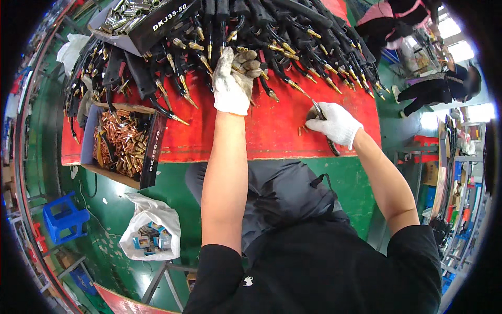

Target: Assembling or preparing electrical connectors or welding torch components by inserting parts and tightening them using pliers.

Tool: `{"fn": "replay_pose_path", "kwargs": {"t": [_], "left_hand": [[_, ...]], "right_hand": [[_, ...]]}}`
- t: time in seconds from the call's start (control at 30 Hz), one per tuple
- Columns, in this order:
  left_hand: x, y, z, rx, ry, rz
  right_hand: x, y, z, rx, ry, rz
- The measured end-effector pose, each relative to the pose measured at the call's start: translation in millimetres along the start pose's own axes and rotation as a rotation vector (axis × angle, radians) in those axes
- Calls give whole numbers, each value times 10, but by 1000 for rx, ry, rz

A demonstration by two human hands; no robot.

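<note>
My left hand (234, 83), in a white glove with grimy grey fingers, is raised among the welding torches with its fingers curled in. Brass-coloured bits show at the fingers, but what lies in the grip is too small to make out. Around it, black welding torches (261, 15) with brass tips lie heaped across the red tabletop (198, 133). My right hand (334, 124), in a cleaner white glove, is closed round a pair of pliers (333, 147). The jaws point up and left, near a torch's brass tip. Small copper-coloured pieces (300, 130) lie just left of that hand.
A box of copper and brass contact tips (155, 149) stands at the table's left front. Behind it, another box (138, 39) holds silvery nozzles. On the green floor are a white sack (137, 209) of small packs and a blue stool (65, 219). People (439, 88) are off to the right.
</note>
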State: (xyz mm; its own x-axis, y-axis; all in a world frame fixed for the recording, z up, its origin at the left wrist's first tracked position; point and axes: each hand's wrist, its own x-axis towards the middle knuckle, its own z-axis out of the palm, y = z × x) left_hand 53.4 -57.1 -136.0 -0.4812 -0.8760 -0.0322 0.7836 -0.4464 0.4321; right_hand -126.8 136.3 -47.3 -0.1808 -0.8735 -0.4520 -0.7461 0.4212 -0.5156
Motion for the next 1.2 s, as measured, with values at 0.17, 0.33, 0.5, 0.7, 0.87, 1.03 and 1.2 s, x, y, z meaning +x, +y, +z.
{"fn": "replay_pose_path", "kwargs": {"t": [0.17, 0.33, 0.5, 0.7, 0.87, 1.03, 1.2], "left_hand": [[-18, 8, -26, -10, 3, -18], [-13, 48, -42, 11, -8, -28], [-86, 197, 59, -24, -4, -149], [-656, 278, 78, 396, 205, -48], [-1099, 125, 18, 659, 325, 141], [-1241, -109, 72, 1085, 325, 306], [-1365, -501, 552, 2119, -285, 402]], "right_hand": [[7, 132, 57, 128, -16, -3], [6, 159, 7, 241, -34, 28], [-35, 330, -36, 530, -45, 18], [-143, 334, -111, 757, 182, -2], [-166, 599, 181, 727, 724, -108], [-168, 763, 488, 370, 775, -251], [-121, 791, 377, 599, 769, -146]]}}
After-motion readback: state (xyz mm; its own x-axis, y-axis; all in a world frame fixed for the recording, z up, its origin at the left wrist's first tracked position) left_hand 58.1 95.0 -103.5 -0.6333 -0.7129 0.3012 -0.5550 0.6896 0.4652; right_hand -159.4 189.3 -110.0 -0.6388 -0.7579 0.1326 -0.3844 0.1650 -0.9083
